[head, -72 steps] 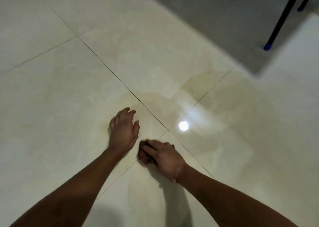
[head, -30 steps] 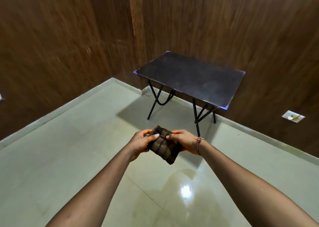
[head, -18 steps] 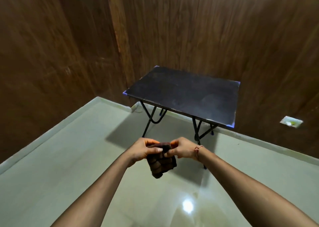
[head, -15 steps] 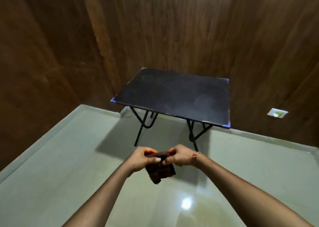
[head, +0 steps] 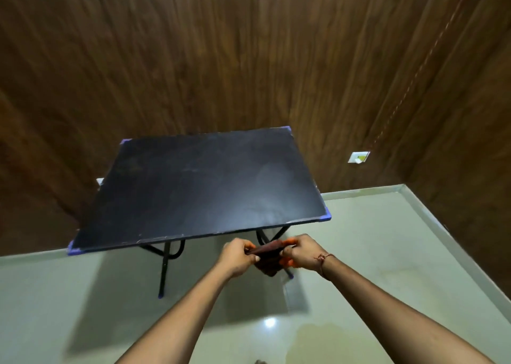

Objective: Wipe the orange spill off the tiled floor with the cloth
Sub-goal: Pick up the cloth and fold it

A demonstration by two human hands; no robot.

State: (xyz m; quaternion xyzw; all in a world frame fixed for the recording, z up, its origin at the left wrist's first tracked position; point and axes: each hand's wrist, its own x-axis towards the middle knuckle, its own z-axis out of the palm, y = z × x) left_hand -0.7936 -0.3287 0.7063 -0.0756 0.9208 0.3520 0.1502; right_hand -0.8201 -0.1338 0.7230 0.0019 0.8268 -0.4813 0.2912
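Both my hands hold a dark brown folded cloth [head: 267, 261] in the air in front of me. My left hand [head: 237, 258] pinches its left edge and my right hand [head: 302, 254] pinches its right edge. Orange stain shows on the fingertips of my right hand. The cloth hangs just before the front edge of a black folding table [head: 199, 186]. A faint yellowish wet patch [head: 318, 341] lies on the pale tiled floor [head: 69, 308] at the bottom, between my forearms.
The black table stands on thin black legs [head: 164, 269] against a dark wood-panelled wall [head: 249, 59]. A white wall socket [head: 359, 157] sits low on the right. A bright light reflection [head: 269, 322] shines on the floor.
I rose from wiping the floor, lifting the cloth with both hands. The view swung up and toward the table, which is now closer and more centred.
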